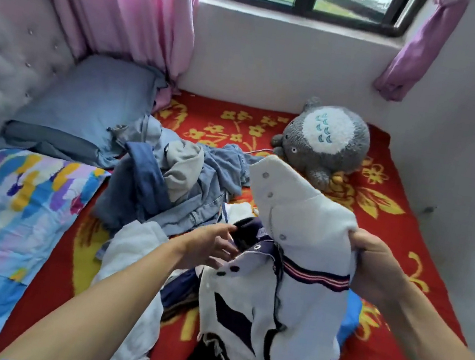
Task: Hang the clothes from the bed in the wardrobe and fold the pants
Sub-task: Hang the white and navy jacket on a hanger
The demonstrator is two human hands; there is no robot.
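The right hand (372, 265) is gripping the white jacket (303, 304) aloft, likely for hanging. The left hand (213, 243), fingers spread, is reaching for its collar (248, 232).

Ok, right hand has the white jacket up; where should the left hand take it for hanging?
Probably the left end of the striped collar band, coming in from the left. The right hand grips the white jacket at the band's other end, so the left hand, open just beside it, would spread the neck level for a hanger.
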